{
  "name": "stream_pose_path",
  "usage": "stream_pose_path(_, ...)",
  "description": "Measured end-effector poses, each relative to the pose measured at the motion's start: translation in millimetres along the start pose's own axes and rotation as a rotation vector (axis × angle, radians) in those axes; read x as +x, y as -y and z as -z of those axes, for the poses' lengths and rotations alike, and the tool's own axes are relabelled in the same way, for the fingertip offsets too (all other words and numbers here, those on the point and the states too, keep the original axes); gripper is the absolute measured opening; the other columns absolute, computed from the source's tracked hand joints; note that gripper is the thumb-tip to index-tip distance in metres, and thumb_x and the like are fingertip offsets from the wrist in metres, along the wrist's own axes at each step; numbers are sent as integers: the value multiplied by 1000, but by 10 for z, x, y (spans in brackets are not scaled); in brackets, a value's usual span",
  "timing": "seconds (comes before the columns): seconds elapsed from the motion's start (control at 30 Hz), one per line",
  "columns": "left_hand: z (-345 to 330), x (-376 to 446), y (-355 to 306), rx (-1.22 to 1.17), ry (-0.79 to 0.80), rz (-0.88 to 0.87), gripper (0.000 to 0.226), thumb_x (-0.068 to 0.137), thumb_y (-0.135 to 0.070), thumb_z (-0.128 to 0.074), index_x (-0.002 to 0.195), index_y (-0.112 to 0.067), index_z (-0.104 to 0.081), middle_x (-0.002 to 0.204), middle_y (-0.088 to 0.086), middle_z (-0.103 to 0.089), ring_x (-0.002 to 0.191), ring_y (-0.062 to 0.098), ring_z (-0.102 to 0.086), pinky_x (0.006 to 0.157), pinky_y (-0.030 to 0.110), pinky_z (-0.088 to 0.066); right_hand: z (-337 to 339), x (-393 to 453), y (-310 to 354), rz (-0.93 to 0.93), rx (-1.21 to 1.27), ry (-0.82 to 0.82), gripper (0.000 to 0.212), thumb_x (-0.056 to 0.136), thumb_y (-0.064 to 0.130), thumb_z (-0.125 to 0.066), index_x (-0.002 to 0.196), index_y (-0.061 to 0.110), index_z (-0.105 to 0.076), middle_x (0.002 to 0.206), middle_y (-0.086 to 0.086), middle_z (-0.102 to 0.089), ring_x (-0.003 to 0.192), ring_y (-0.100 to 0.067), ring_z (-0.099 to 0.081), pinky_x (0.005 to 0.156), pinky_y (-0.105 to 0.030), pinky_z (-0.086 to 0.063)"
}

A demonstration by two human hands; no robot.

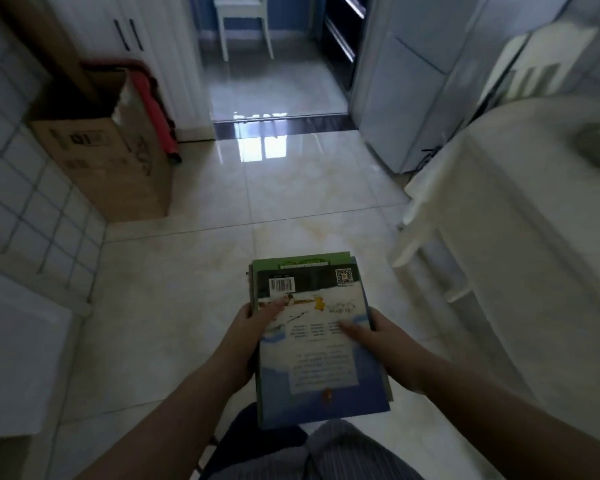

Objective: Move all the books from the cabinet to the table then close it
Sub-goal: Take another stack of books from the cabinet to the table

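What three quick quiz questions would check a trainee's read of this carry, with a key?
1. True or false: both hands hold the stack of books.
2. Which lies to the person's left: (a) the cardboard box, (b) the white table?
3. What printed mark sits at the top cover's far left corner?

Key: 1. True: the left hand and right hand grip opposite edges, thumbs on the cover. 2. (a). 3. A barcode.

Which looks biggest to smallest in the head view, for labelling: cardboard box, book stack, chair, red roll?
1. cardboard box
2. book stack, held close to the camera, so its true size against the box is unsure
3. chair, far off and cropped
4. red roll, partly hidden
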State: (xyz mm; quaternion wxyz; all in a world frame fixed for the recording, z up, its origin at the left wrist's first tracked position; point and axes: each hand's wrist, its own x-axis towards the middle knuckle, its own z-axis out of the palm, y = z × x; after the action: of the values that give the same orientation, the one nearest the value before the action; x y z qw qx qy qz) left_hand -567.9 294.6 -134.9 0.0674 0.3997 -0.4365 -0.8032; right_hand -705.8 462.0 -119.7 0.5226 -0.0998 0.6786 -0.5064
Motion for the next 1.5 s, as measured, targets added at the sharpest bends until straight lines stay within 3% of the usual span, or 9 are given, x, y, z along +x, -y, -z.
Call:
stream_pose_path(0.4,-1780,758,116,199,198,86,36,85,-29,-66,111,-3,-63,94,17,-74,74,29,-72,55,32,-56,1630,-341,-153,48,287,-227,67,69,34,-72,124,6,-48,116,-15,-67,102,-29,-68,89,-47,-55)
stream_pose_path(0.53,-2243,1139,-21,268,306,115,33,86,-30,-66,109,-7,-65,98,18,-74,82,32,-72,64,36,-57,2003,-248,-42,86,364,-327,62,69,28,-72,122,6,-50,116,-15,-67,100,-29,-68,84,-43,-57)
stream_pose_path(0.67,-2775,1615,-273,343,458,138,59,76,-39,-75,121,-5,-57,111,20,-69,99,37,-68,86,49,-54,2414,-67,173,146,428,-474,54,65,27,-73,113,12,-55,109,-12,-70,92,-24,-71,71,-34,-59)
stream_pose_path(0.8,-3435,2088,-624,449,638,180,42,83,-31,-66,115,-2,-64,106,19,-72,97,34,-69,84,43,-54,2883,158,396,152,510,-639,66,66,31,-74,122,8,-50,111,-13,-70,92,-29,-71,70,-38,-59)
stream_pose_path(0.93,-4022,2436,-852,478,776,232,37,78,-23,-68,112,-11,-62,101,12,-75,91,27,-72,77,40,-55,3248,215,603,166,621,-765,48,80,23,-70,121,11,-50,109,-14,-70,90,-31,-71,67,-40,-60)
stream_pose_path(1.0,-4276,2588,-886,498,812,256,49,74,-20,-72,119,-16,-55,103,12,-74,92,28,-71,76,41,-55,3408,218,673,162,653,-822,42,81,23,-70,118,14,-53,107,-12,-72,90,-30,-71,71,-43,-60)
stream_pose_path(1.13,-4868,2900,-879,586,913,298,55,76,-17,-71,127,-21,-49,114,12,-70,102,31,-67,82,44,-55,3800,208,793,174,703,-965,27,84,20,-67,107,14,-56,103,-11,-71,85,-27,-71,68,-39,-60)
stream_pose_path(1.23,-5336,3104,-796,663,954,296,56,77,-16,-73,128,-19,-50,114,14,-70,103,33,-67,86,46,-54,4142,230,816,161,726,-1017,30,84,23,-67,109,12,-55,104,-12,-71,88,-29,-70,72,-41,-60)
stream_pose_path(1.5,-6702,3536,-485,841,915,257,22,85,-11,-64,107,-9,-64,99,16,-73,89,32,-69,79,40,-55,5338,242,810,165,800,-1082,27,83,24,-68,106,13,-58,100,-10,-73,90,-30,-70,80,-46,-58)
